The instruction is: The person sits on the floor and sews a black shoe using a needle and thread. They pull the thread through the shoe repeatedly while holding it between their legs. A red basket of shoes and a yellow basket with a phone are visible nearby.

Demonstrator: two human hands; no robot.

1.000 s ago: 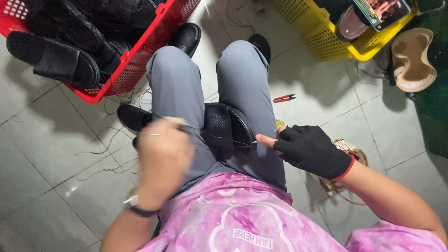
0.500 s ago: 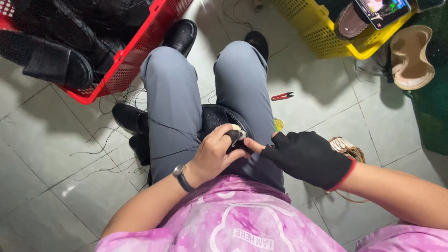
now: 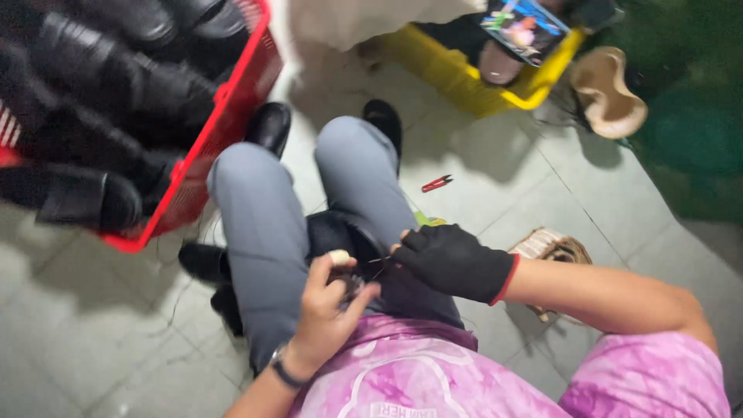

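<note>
Shifted since half a second ago: camera view swung so the red basket [image 3: 232, 116] now fills the 10 o'clock corner and the yellow basket [image 3: 464, 77] sits at 1 o'clock; both hands stay together on the lap. Left hand [image 3: 329, 306], bare, wristwatch on the wrist, grip closed on a small object at the black shoe [image 3: 340, 236], thumb tip pale at the top; exactly what the fingers pinch cannot be told. Right hand [image 3: 457, 263], in a black glove with red cuff, fingers pinched together just beside the left, at 3 o'clock of it; a thin thread or needle seems to run between them, too fine to tell. Black shoe lies between the grey-trousered knees, at centre frame. Red basket holds black shoes. Red snips [image 3: 437, 183] on the tiled floor at 1 o'clock of the hands, well apart. Tan shoe sole [image 3: 611, 97] at 2 o'clock, near the yellow basket
</note>
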